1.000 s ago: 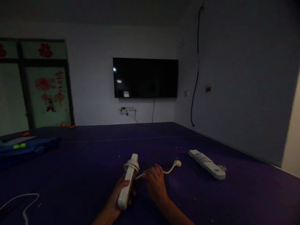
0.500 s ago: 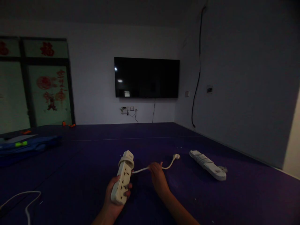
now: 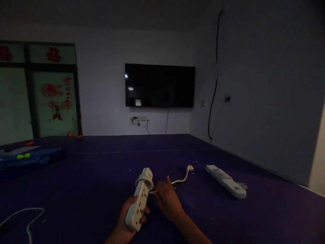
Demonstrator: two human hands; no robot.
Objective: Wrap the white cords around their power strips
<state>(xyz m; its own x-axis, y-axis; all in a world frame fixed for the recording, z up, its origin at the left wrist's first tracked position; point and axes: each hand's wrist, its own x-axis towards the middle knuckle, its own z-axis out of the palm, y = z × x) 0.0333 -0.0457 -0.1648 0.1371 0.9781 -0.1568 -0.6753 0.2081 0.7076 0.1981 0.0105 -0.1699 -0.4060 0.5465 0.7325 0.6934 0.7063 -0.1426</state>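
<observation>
My left hand [image 3: 127,217] grips the near end of a white power strip [image 3: 140,198], sockets facing up, tilted away from me. A few turns of its white cord are wound round the far end of the strip. My right hand [image 3: 165,200] is closed on the cord [image 3: 180,179] just right of the strip. The loose cord runs off to the right and ends in a white plug [image 3: 189,167] lying on the dark purple floor mat [image 3: 101,176].
A second white power strip [image 3: 225,181] with its cord wound round it lies to the right. A loose white cable [image 3: 24,217] lies at the left. Blue mats [image 3: 30,157] sit far left. A black TV [image 3: 159,85] hangs on the far wall.
The strip turned from its side to sockets up. My right hand swung out to the right with the cord, then came back close to the strip; the plug was drawn nearer.
</observation>
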